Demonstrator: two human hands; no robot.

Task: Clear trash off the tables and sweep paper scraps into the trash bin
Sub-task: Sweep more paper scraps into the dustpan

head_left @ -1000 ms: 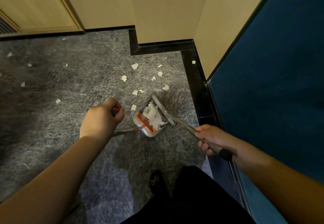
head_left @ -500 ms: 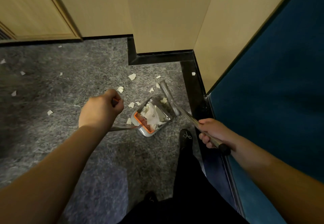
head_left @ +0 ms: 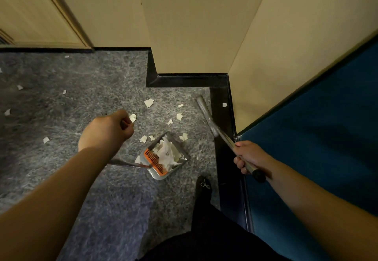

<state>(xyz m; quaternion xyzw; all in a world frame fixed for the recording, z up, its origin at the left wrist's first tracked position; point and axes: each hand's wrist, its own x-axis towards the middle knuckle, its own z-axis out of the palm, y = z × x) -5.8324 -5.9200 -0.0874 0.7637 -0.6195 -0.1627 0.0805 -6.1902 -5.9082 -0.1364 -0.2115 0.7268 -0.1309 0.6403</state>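
A metal dustpan (head_left: 184, 154) with an orange comb edge sits on the grey carpet, filled with white crumpled paper (head_left: 166, 154). My left hand (head_left: 107, 131) grips the top of the dustpan's long handle. My right hand (head_left: 248, 156) grips the broom handle (head_left: 227, 140). The broom head (head_left: 203, 107) lies beyond the pan, close to the black baseboard. Several white paper scraps (head_left: 149, 102) lie on the carpet ahead of the pan's mouth and further left.
Beige walls form a corner ahead, edged by a black baseboard (head_left: 222, 101) with one scrap on it. A blue partition (head_left: 317, 127) stands at the right. My foot in a dark shoe (head_left: 203, 187) is just behind the pan.
The broom head has swung away from the pan's mouth, out toward the baseboard. The dustpan has stayed near the same scraps, and my foot has stepped forward beside it.
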